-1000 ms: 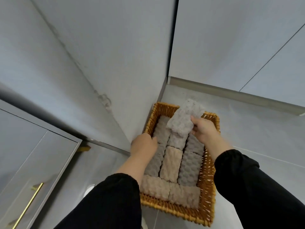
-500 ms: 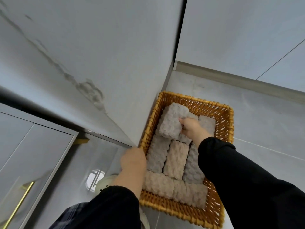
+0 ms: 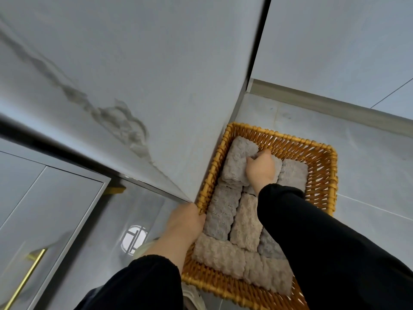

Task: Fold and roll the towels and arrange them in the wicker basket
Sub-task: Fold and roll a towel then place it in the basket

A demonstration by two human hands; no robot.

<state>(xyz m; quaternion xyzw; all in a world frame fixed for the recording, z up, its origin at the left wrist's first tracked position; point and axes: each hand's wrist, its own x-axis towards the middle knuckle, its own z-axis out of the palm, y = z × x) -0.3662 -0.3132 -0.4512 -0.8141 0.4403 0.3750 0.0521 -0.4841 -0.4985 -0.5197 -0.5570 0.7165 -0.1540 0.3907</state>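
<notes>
Since half a second ago, I see the right hand point(image 3: 261, 170) has pressed its grey roll point(image 3: 237, 164) down into the far-left corner of the wicker basket point(image 3: 321, 175), fingers curled round the roll's edge. The left hand point(image 3: 185, 222) now grips the left rim, fingers hooked over it. One basket: rectangular, golden woven cane. I count eight nubbly, brick-shaped towel rolls point(image 3: 245, 222) showing, grey and beige, packed touching, one partly under a sleeve.
</notes>
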